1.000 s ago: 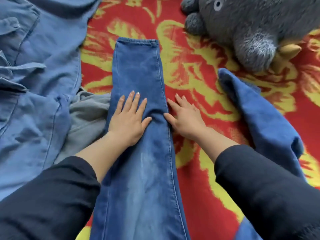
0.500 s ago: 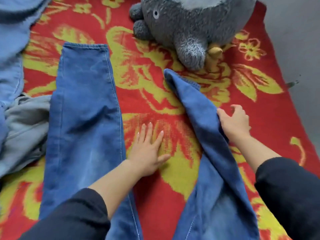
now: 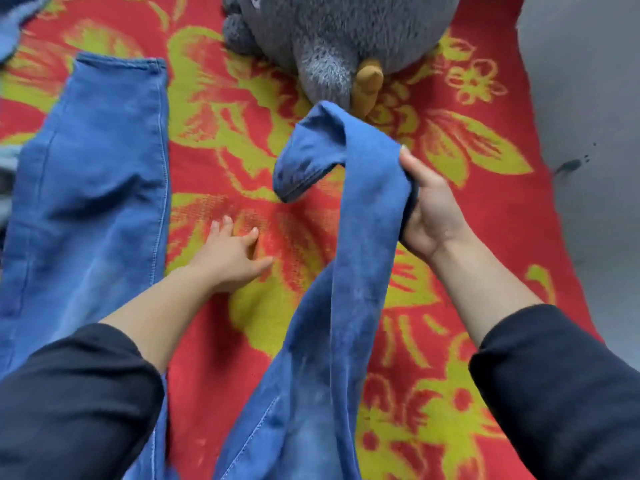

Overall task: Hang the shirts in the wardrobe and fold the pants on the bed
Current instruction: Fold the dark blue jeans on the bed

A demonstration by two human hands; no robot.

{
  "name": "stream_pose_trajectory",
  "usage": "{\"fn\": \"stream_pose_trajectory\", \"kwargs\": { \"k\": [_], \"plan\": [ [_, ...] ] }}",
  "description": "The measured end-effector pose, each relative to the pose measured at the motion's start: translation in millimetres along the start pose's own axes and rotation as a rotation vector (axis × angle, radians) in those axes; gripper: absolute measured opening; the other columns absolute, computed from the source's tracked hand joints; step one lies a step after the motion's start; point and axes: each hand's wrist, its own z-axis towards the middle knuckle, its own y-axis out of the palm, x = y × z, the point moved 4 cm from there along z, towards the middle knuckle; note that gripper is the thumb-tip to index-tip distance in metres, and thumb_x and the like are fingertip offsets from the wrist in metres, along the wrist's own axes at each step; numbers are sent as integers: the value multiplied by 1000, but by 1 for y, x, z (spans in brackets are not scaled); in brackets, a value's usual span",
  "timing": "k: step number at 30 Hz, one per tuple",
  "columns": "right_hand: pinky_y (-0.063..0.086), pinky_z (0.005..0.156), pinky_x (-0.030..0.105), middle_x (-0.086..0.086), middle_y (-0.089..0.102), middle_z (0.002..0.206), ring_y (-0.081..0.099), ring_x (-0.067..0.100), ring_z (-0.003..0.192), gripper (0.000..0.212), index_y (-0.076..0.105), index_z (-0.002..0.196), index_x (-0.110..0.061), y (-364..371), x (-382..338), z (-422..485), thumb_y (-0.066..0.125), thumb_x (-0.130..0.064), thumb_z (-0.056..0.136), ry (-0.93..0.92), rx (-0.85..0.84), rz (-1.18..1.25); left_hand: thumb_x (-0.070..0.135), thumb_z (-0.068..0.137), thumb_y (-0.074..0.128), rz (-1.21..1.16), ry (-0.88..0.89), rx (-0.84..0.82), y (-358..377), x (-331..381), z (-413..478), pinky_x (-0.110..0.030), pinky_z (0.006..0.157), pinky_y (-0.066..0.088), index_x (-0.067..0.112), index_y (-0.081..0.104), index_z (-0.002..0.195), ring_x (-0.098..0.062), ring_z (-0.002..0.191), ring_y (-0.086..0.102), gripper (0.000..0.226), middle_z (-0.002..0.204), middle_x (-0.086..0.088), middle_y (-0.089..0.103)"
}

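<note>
Blue jeans (image 3: 90,202), right hand (image 3: 429,216) gripping leg

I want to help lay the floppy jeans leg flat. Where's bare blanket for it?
Bare blanket lies between the flat leg and the lifted leg, around the left hand. More lies right of the right hand, out to the blanket's edge. It is crowded at the top by the plush toy, and at the left by the flat leg.
</note>
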Motion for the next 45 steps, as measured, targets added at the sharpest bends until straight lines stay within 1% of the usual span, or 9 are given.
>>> {"fn": "stream_pose_trajectory", "kwargs": {
  "k": [5,10,16,21,26,30,34,38,45],
  "plan": [
    [42,85,37,16,63,103,58,28,101,20,63,97,-7,-78,27,-29,63,-23,85,81,734,-1120,38,94,53,-417,154,155,12,66,-27,-30,98,39,16,59,129,-28,115,53,41,119,-15,62],
    [29,90,36,-1,50,132,41,20,124,55,49,131,-20,-11,23,-1,62,-42,82,-454,383,-1391,24,93,58,-797,122,-36,54,97,-31,-25,90,45,16,48,139,-18,99,60,47,122,-12,61],
    [43,97,37,9,57,128,54,27,119,55,49,128,-10,-13,20,42,70,-30,81,-52,420,-1212,67,82,47,-1264,-152,-221,44,98,-16,-37,96,35,39,54,120,-8,102,50,48,105,6,59],
    [49,58,17,3,72,82,67,10,67,29,74,95,-14,-1,10,19,81,-12,67,163,-159,-793,57,86,53,-1610,-208,-131,-6,101,6,-24,72,47,25,61,110,-7,71,60,41,85,3,65],
    [52,56,19,1,71,77,66,12,68,30,75,86,-9,12,-32,9,76,-31,66,181,-235,-595,13,89,48,-1502,-23,72,-107,104,10,-25,63,43,21,53,80,-7,60,55,13,64,6,55],
    [53,81,33,11,72,106,69,22,94,25,71,105,-4,21,-78,19,69,-16,83,23,-25,-550,7,86,44,-1437,159,264,-210,124,7,-31,74,50,16,58,105,-19,82,62,26,97,-5,63],
    [51,65,22,3,72,88,67,9,72,8,73,83,-13,9,-104,36,66,-13,86,-167,310,-723,38,89,54,-768,90,552,-262,136,17,-34,97,48,32,44,131,-19,113,55,43,131,-6,49],
    [45,78,29,9,68,108,62,29,98,28,68,108,-12,-30,-78,44,59,-28,87,-47,522,-1208,46,83,62,-767,77,463,-200,142,19,-43,105,40,23,21,147,-32,125,47,79,143,-15,38],
    [40,94,31,18,53,128,53,30,116,53,52,126,-2,-90,30,-2,71,-24,81,144,458,-1168,27,93,51,-341,273,289,52,122,-93,-39,82,44,21,47,123,-23,102,51,31,115,0,41]
  ]
}}
